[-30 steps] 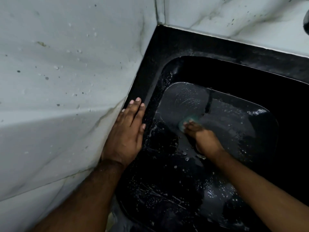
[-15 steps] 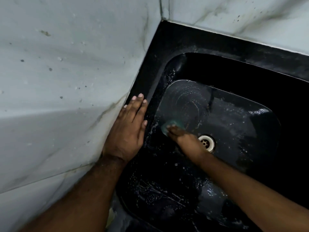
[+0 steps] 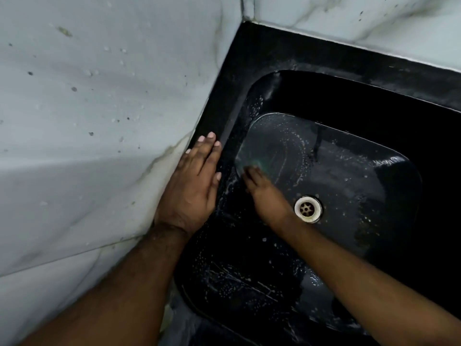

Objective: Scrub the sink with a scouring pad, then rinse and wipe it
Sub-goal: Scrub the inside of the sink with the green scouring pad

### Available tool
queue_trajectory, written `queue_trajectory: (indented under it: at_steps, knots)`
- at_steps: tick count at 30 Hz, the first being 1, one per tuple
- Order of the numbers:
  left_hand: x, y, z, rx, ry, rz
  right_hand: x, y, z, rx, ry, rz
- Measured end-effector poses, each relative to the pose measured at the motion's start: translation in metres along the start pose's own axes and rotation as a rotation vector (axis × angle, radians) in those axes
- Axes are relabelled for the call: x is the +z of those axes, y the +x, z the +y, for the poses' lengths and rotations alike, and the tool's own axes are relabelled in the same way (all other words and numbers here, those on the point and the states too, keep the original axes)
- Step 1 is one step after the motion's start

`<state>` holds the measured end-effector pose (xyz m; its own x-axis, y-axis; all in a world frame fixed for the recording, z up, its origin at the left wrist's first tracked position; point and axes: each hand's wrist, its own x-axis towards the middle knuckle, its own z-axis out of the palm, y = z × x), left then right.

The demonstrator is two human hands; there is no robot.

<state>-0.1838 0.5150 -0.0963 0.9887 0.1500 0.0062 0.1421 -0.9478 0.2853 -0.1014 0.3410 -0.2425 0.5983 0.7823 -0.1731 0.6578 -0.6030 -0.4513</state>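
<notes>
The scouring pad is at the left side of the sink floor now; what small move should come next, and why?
Probably sweep the scouring pad back toward the drain. The right hand presses it at the floor's left edge, and soap streaks curl across the sink floor there, while the left hand rests flat on the rim.

— How is the left hand [image 3: 192, 186] placed?
— Flat, palm down, fingers straight and close together pointing up the frame, thumb tucked along the side. Its forearm runs in from the lower left.
— And the right hand [image 3: 262, 188]?
— Lower, with the arm stretched in from the lower right and the wrist nearly straight. The fingers reach forward and press down; they are blurred, so their curl probably cannot be judged.
</notes>
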Motion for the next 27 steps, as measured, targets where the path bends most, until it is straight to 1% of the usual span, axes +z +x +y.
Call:
queue_trajectory:
  at_steps: [2, 3, 4, 6, 7, 9, 11, 12, 15, 16, 17, 18, 19, 21, 22, 23, 24, 26, 27]
  knots:
    - [0.0, 0.0, 0.001, 0.007, -0.006, -0.001, 0.006, -0.046, 0.01, -0.056, -0.051, -0.057]
    - [0.0, 0.0, 0.001, 0.007, -0.012, -0.003, 0.0, -0.055, 0.022, -0.043, -0.078, -0.044]
    - [0.0, 0.0, 0.0, 0.006, -0.017, 0.001, -0.007, -0.055, 0.034, 0.007, -0.1, 0.006]
    - [0.0, -0.001, 0.0, 0.006, -0.024, 0.004, -0.027, -0.033, 0.045, 0.21, -0.13, 0.145]
    - [0.0, -0.001, 0.0, 0.005, -0.029, 0.003, -0.033, -0.015, 0.044, 0.3, -0.102, 0.203]
    - [0.0, 0.0, 0.0, 0.007, -0.028, 0.006, -0.034, 0.02, 0.032, 0.377, 0.023, 0.233]
    - [0.001, 0.0, 0.001, 0.006, -0.026, 0.002, -0.02, 0.038, 0.013, 0.339, 0.14, 0.169]
    - [0.001, 0.0, 0.0, 0.005, -0.026, 0.0, -0.011, 0.038, 0.001, 0.299, 0.157, 0.096]
    - [0.001, 0.0, 0.0, 0.006, -0.025, 0.008, 0.007, -0.012, -0.027, 0.09, 0.073, -0.093]
    - [0.0, 0.0, 0.0, 0.004, -0.029, 0.01, 0.004, -0.032, -0.028, 0.013, 0.041, -0.134]
    - [0.0, 0.0, 0.0, 0.006, -0.038, 0.009, -0.003, -0.048, -0.023, -0.014, 0.027, -0.17]
    - [0.0, 0.0, 0.002, 0.007, -0.045, 0.008, -0.011, -0.057, -0.013, 0.003, 0.01, -0.146]
    - [-0.001, -0.001, 0.001, 0.002, -0.049, 0.012, -0.016, -0.053, -0.002, 0.066, 0.004, -0.103]
    - [-0.001, 0.0, 0.001, 0.011, -0.059, 0.015, -0.03, -0.035, 0.011, 0.239, -0.018, 0.054]
    - [-0.002, 0.0, 0.001, 0.015, -0.063, 0.014, -0.033, -0.02, 0.011, 0.301, -0.006, 0.095]
    - [-0.002, 0.0, 0.002, 0.012, -0.065, 0.013, -0.032, -0.006, 0.006, 0.36, 0.062, 0.131]
    - [-0.003, 0.0, 0.002, 0.01, -0.066, 0.014, -0.029, 0.006, -0.005, 0.382, 0.141, 0.136]
    - [-0.002, 0.001, 0.002, 0.011, -0.073, 0.013, -0.015, 0.012, -0.032, 0.299, 0.228, 0.117]
    - [-0.002, 0.0, 0.002, 0.013, -0.075, 0.013, -0.01, 0.005, -0.046, 0.222, 0.26, 0.033]
